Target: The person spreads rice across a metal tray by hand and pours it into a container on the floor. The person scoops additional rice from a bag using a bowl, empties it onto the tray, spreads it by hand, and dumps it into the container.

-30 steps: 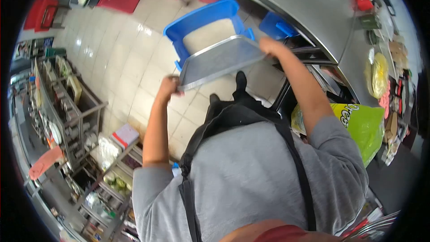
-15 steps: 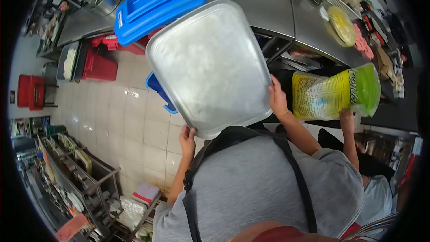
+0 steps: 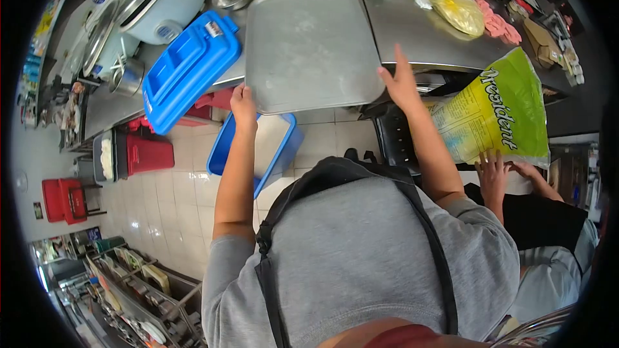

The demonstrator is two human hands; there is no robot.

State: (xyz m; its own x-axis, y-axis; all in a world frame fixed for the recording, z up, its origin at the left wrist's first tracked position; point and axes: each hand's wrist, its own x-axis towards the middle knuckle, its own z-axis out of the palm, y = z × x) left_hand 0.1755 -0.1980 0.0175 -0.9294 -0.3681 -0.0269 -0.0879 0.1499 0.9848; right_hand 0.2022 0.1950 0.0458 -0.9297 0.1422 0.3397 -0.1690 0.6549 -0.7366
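The left grip (image 3: 244, 104) holds the metal tray (image 3: 313, 48) by its corner. The right grip (image 3: 401, 82), fingers straightened, is at the opposite edge.

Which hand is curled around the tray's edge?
The left hand, at the left edge of the tray; the right hand is open by the opposite edge.

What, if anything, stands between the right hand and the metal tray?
Nothing visible. The right hand is open beside the near right corner of the metal tray, thumb close to its rim; the blue lid lies to its left.
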